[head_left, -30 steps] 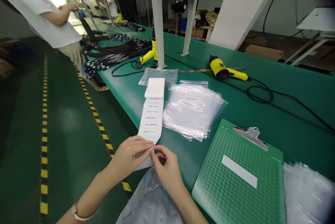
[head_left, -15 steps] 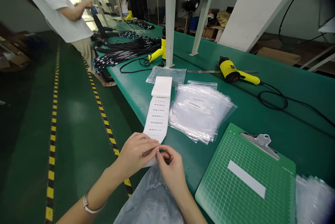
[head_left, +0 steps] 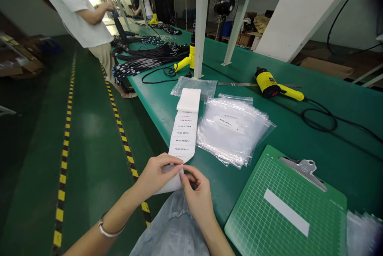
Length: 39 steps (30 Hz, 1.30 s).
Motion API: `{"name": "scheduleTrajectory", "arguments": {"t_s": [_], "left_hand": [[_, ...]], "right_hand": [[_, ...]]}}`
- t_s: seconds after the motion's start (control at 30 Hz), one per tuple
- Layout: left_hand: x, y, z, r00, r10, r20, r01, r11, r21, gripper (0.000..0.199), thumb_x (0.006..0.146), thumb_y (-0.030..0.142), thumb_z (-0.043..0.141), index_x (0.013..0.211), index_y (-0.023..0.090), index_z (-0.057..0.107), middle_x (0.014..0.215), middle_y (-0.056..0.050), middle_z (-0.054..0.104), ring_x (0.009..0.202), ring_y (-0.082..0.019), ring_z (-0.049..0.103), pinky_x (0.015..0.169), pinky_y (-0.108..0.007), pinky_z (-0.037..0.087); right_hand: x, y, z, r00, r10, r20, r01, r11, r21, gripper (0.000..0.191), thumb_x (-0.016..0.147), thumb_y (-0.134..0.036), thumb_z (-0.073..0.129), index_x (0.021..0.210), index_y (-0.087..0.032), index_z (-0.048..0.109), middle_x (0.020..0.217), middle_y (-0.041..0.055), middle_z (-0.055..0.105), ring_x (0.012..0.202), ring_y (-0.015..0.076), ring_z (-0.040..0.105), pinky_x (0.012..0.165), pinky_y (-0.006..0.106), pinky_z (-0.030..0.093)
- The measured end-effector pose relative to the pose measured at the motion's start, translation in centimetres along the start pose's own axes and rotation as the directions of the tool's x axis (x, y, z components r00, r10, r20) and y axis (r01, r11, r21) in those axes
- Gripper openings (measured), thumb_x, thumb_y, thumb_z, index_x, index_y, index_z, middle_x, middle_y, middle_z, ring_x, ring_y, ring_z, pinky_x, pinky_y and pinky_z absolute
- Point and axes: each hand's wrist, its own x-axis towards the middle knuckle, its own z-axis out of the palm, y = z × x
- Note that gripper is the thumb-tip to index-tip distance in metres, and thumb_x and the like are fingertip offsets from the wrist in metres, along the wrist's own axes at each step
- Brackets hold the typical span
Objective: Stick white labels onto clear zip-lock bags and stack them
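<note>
Strip of printed PN labels point(head_left: 184, 136) is laid out on the green workbench point(head_left: 215, 180), loose end hanging off the edge. That end's pinched between the left hand point(head_left: 157, 174) and right hand point(head_left: 197, 198), fingertips close together. Clear zip bags point(head_left: 231, 130) are stacked just right of it, and a green clipboard point(head_left: 287, 208) is at lower right.

The left hand point(head_left: 158, 174) is hiding part of the paper label strip point(head_left: 182, 140), and the top labels are looking too small to read. At the lower right, a pile of clear plastic bags point(head_left: 363, 234) is looking blurry and running off the edge. At the upper left, the top edge is cutting off a person point(head_left: 74, 8).
</note>
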Motion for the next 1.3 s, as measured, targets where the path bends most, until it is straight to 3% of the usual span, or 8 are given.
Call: {"name": "scheduleTrajectory", "arguments": {"t_s": [0.23,0.47,0.6,0.7,0.8,0.93,1.0,1.3], "left_hand": [[1.1,-0.8,-0.2,0.963,-0.19,-0.191,0.118,0.935,-0.333,0.022,0.066,0.034,0.068,0.066,0.012,0.064,0.06,0.0,0.063,0.055,-0.005,0.055,0.053,-0.013,0.045],[2.1,-0.6,-5.6,0.755,-0.333,-0.564,-0.09,0.8,-0.593,0.016,0.084,0.029,0.04,0.089,0.019,0.051,0.088,0.001,0.065,0.079,-0.002,0.062,0.075,-0.014,0.054],[-0.8,1.3,-3.0,0.742,0.028,-0.67,-0.237,0.946,-0.223,0.011,0.078,0.03,0.057,0.08,0.019,0.058,0.085,0.005,0.066,0.081,-0.003,0.061,0.074,-0.012,0.052],[-2.5,2.1,1.8,0.65,0.753,-0.097,-0.643,0.614,0.459,0.006,0.076,0.017,0.061,0.08,0.02,0.065,0.087,0.002,0.069,0.086,-0.008,0.063,0.08,-0.019,0.052],[-2.6,2.1,5.8,0.465,0.857,0.222,-0.795,0.293,0.531,0.018,0.073,0.026,0.066,0.091,0.022,0.065,0.1,0.0,0.068,0.102,-0.013,0.059,0.089,-0.025,0.05],[-0.8,2.6,8.9,0.804,0.593,0.051,-0.568,0.739,0.363,0.047,0.072,0.05,0.06,0.11,0.021,0.059,0.111,-0.007,0.063,0.105,-0.016,0.059,0.085,-0.026,0.053],[0.0,3.1,10.4,0.916,0.318,0.244,-0.367,0.91,0.192,0.037,0.075,0.051,0.056,0.093,0.021,0.066,0.089,-0.004,0.068,0.083,-0.012,0.064,0.068,-0.02,0.055],[0.7,6.3,23.6,0.602,0.16,0.782,-0.34,0.938,0.07,0.029,0.077,0.046,0.055,0.09,0.025,0.07,0.079,-0.002,0.071,0.07,-0.012,0.065,0.055,-0.017,0.052]], "right_hand": [[-0.3,0.4,0.1,0.997,0.076,-0.035,-0.075,0.996,0.043,0.03,0.081,-0.042,0.055,0.083,-0.013,0.06,0.056,0.001,0.056,0.054,0.0139,0.047,0.052,0.025,0.034],[-1.2,2.3,-1.3,0.983,0.155,-0.098,-0.144,0.984,0.106,0.037,0.077,-0.052,0.057,0.077,-0.016,0.053,0.05,0.0001,0.055,0.044,0.0121,0.044,0.045,0.023,0.032],[-2.0,0.6,-2.8,0.972,0.154,-0.177,-0.147,0.988,0.049,0.049,0.072,-0.05,0.065,0.108,-0.016,0.063,0.088,0.0112,0.067,0.076,0.0212,0.06,0.057,0.028,0.046],[-2.4,-1.5,-4.0,0.984,0.177,-0.036,-0.162,0.953,0.256,0.054,0.074,-0.056,0.062,0.11,-0.016,0.065,0.097,0.0129,0.067,0.083,0.0218,0.061,0.067,0.03,0.05],[-3.1,-2.8,-6.1,0.971,0.195,-0.137,-0.12,0.898,0.424,0.039,0.069,-0.05,0.071,0.09,-0.017,0.072,0.081,0.0085,0.07,0.069,0.0164,0.062,0.065,0.026,0.05],[-5.5,-3.4,-10.4,0.891,0.198,-0.409,-0.039,0.93,0.366,0.027,0.061,-0.042,0.079,0.074,-0.019,0.074,0.067,0.0048,0.07,0.059,0.012,0.059,0.055,0.019,0.047],[-7.4,-3.5,-12.6,0.861,0.182,-0.476,-0.039,0.955,0.294,0.025,0.064,-0.041,0.077,0.076,-0.019,0.075,0.071,0.0062,0.071,0.063,0.0149,0.062,0.059,0.022,0.051],[-17.5,-4.4,-20.7,0.516,0.074,-0.853,-0.087,0.996,0.034,0.027,0.068,-0.043,0.071,0.078,-0.019,0.076,0.077,0.0087,0.072,0.069,0.023,0.066,0.058,0.029,0.055]]}}
